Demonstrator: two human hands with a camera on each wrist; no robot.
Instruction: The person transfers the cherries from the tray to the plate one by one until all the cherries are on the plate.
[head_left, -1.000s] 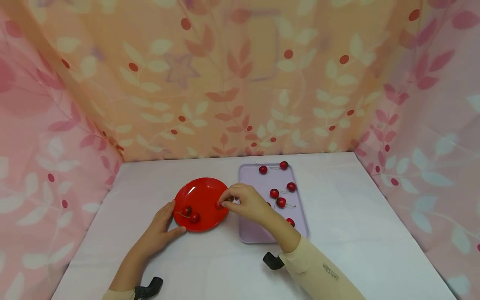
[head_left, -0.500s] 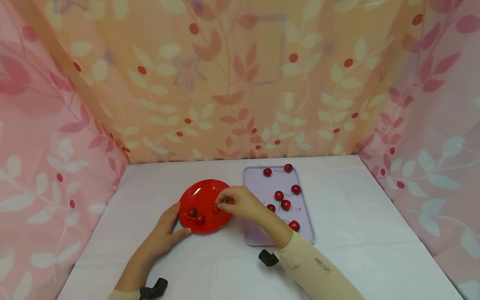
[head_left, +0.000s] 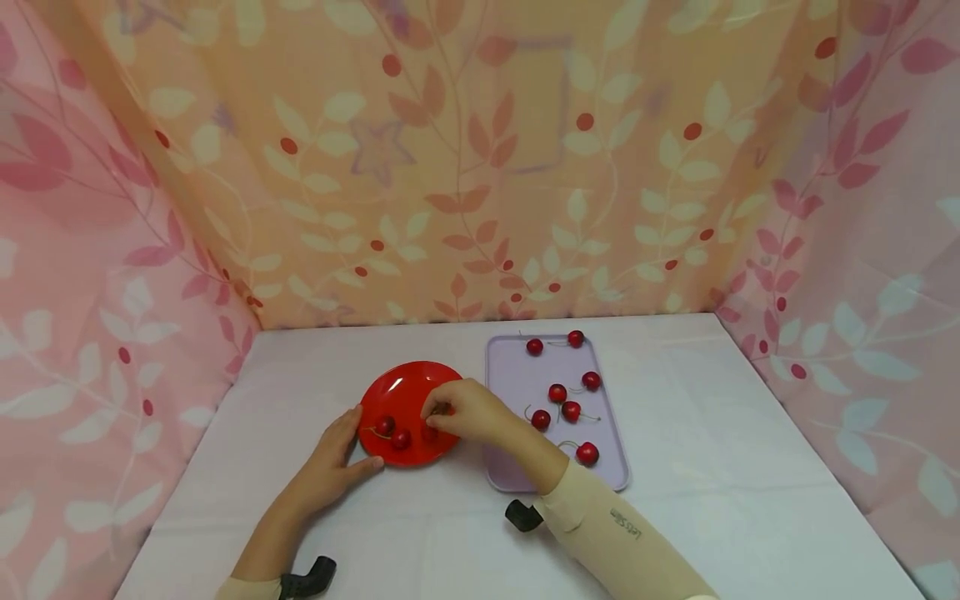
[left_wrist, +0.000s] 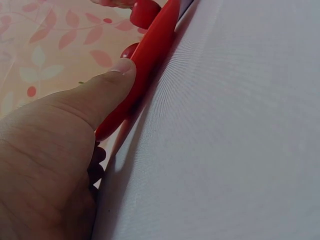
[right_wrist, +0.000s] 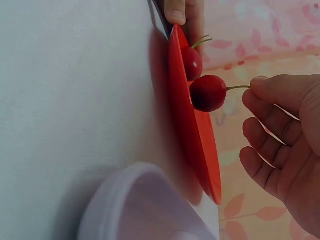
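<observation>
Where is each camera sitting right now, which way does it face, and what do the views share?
Head: above, looking forward and down at round red plastic plate, lilac tray, both forearms.
Left wrist: at table level; left hand thumb on plate rim.
Right wrist: table level; right hand pinching red cherry stem.
All share the plate.

A white table stands enclosed on three sides by pink-and-peach leaf-patterned curtains, softly backlit.
</observation>
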